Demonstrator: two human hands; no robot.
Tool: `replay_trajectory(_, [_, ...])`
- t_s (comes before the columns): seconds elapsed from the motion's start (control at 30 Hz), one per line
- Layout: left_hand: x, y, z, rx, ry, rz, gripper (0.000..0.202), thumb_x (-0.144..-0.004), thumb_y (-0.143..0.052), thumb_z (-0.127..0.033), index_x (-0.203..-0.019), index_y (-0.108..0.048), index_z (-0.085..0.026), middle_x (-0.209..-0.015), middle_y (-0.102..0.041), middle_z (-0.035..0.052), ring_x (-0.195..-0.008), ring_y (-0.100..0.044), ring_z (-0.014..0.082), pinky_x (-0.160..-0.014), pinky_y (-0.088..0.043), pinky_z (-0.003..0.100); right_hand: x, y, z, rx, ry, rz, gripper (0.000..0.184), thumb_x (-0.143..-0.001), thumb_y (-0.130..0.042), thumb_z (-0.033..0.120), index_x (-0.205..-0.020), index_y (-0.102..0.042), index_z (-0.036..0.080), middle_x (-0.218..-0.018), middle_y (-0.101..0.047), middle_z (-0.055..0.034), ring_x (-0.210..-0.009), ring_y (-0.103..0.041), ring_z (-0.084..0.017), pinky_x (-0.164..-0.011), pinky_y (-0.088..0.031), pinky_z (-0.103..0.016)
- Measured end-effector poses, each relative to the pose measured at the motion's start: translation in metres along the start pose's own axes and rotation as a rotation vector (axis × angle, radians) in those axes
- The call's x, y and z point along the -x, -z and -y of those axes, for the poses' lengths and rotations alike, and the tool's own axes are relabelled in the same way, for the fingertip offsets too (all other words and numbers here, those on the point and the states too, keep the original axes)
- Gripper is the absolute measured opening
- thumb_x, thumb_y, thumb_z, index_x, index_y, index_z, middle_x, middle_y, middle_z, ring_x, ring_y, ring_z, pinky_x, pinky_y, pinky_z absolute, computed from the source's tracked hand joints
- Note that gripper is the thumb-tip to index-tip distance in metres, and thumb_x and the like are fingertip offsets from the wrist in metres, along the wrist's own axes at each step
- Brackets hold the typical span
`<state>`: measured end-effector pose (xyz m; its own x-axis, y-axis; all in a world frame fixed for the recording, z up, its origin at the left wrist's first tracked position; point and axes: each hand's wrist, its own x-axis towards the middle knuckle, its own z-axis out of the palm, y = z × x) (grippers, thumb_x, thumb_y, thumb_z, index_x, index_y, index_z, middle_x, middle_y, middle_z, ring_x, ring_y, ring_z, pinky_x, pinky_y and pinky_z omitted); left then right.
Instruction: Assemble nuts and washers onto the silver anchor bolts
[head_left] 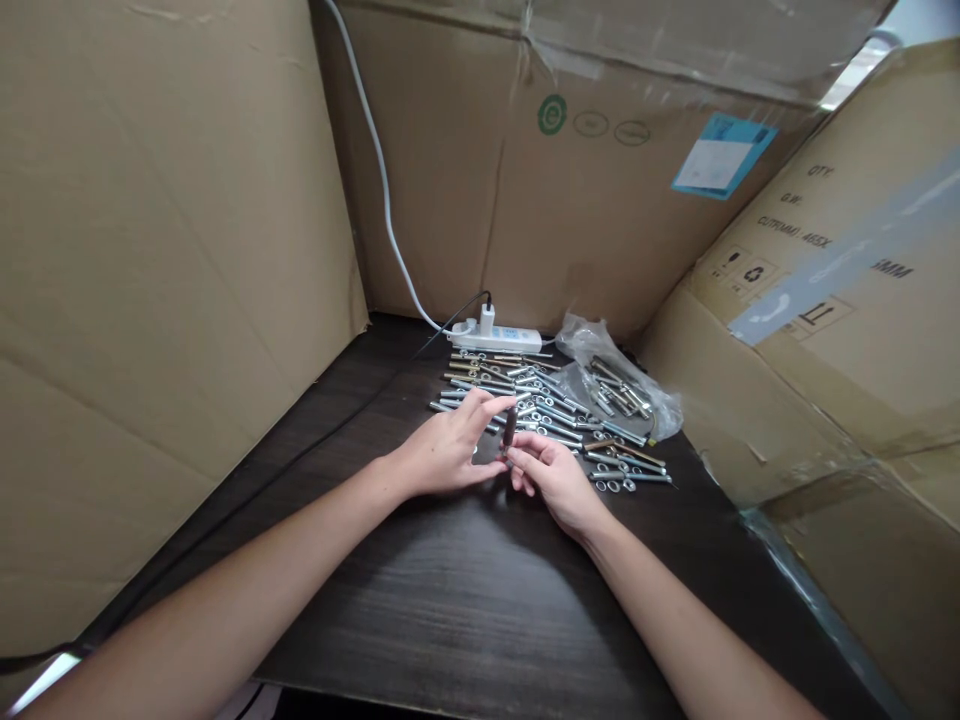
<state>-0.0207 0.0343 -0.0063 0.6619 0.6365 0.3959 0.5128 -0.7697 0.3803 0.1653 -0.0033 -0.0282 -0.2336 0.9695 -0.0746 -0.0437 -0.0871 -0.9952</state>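
Observation:
Above the near part of the dark table, my right hand [551, 475] pinches the lower end of a brownish metal expansion bolt [511, 426], which stands nearly upright. My left hand [450, 440] spans the same bolt, its index fingertip at the top and its thumb close to the bottom. Small details at the bolt's lower end are hidden by the fingers. Just beyond both hands lie rows of silver and brassy expansion bolts [555, 412], with loose nuts and washers [615, 486] among them.
A clear plastic bag [600, 345] with more bolts lies at the back right. Behind the rows stands a white power strip [499, 338] with a plug and a white cable [386, 190]. A black cord [330, 430] crosses the table's left side. Cardboard boxes [450, 180] wall three sides.

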Motion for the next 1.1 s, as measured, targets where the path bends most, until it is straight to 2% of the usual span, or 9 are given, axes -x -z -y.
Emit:
replay_trajectory(0.13, [-0.001, 0.000, 0.001, -0.077, 0.002, -0.010, 0.060, -0.079, -0.058, -0.042, -0.129, -0.029, -0.026, -0.122, -0.041, 0.0086, -0.074, -0.058, 0.0132, -0.063, -0.050, 0.028, 0.002, -0.003, 0.002, 0.034, -0.005, 0.035, 0.028, -0.077, -0.063, 0.039, -0.088, -0.059, 0.013, -0.057, -0.057, 0.0024, -0.046, -0.045, -0.006, -0.043, -0.031, -0.018])
replay_trajectory(0.3, [-0.002, 0.002, 0.001, -0.117, -0.045, -0.034, 0.061, -0.074, -0.062, -0.042, -0.124, -0.034, -0.023, -0.117, -0.046, 0.0083, -0.090, -0.058, 0.0205, -0.072, -0.052, 0.033, 0.003, -0.001, 0.001, -0.001, -0.002, 0.084, 0.025, -0.077, -0.062, 0.036, -0.084, -0.057, 0.013, -0.062, -0.058, 0.0010, -0.050, -0.050, -0.007, -0.044, -0.035, -0.018])
replay_trajectory(0.47, [-0.003, 0.004, 0.000, -0.116, -0.076, -0.051, 0.056, -0.074, -0.062, -0.040, -0.121, -0.036, -0.021, -0.114, -0.049, 0.0082, -0.092, -0.058, 0.0208, -0.074, -0.051, 0.032, 0.003, -0.002, 0.000, -0.033, -0.006, 0.109, 0.032, -0.078, -0.059, 0.039, -0.099, -0.051, 0.016, -0.075, -0.059, 0.0003, -0.051, -0.057, -0.009, -0.041, -0.038, -0.019])
replay_trajectory(0.73, [-0.004, -0.001, -0.002, -0.141, -0.012, 0.008, 0.056, -0.074, -0.063, -0.041, -0.118, -0.037, -0.019, -0.114, -0.051, 0.0091, -0.094, -0.058, 0.0229, -0.075, -0.050, 0.033, 0.004, -0.007, -0.003, 0.156, 0.054, 0.063, 0.030, -0.083, -0.053, 0.044, -0.091, -0.051, 0.015, -0.060, -0.051, 0.0046, -0.044, -0.046, -0.006, -0.041, -0.036, -0.018])
replay_trajectory(0.83, [-0.004, -0.002, -0.003, -0.162, 0.008, 0.020, 0.055, -0.076, -0.061, -0.042, -0.119, -0.037, -0.019, -0.114, -0.050, 0.0086, -0.093, -0.059, 0.0228, -0.074, -0.049, 0.033, 0.005, -0.007, -0.006, 0.213, 0.088, 0.035, 0.027, -0.086, -0.049, 0.042, -0.092, -0.050, 0.016, -0.061, -0.048, 0.0046, -0.046, -0.044, -0.007, -0.044, -0.037, -0.020])
replay_trajectory(0.97, [-0.006, -0.005, -0.007, -0.206, 0.020, 0.032, 0.053, -0.075, -0.061, -0.042, -0.117, -0.039, -0.017, -0.109, -0.052, 0.0076, -0.086, -0.059, 0.0216, -0.071, -0.048, 0.031, 0.007, -0.008, -0.010, 0.300, 0.147, -0.008, 0.027, -0.089, -0.043, 0.037, -0.106, -0.051, 0.018, -0.070, -0.051, 0.0010, -0.054, -0.046, -0.011, -0.051, -0.041, -0.024])
replay_trajectory(1.1, [-0.008, -0.007, -0.013, -0.191, 0.024, 0.033, 0.048, -0.074, -0.060, -0.040, -0.112, -0.042, -0.017, -0.102, -0.053, 0.0064, -0.088, -0.058, 0.0220, -0.074, -0.047, 0.031, 0.008, -0.011, -0.013, 0.415, 0.224, -0.073, 0.032, -0.089, -0.041, 0.032, -0.117, -0.050, 0.019, -0.083, -0.056, -0.0041, -0.073, -0.053, -0.017, -0.070, -0.046, -0.031])
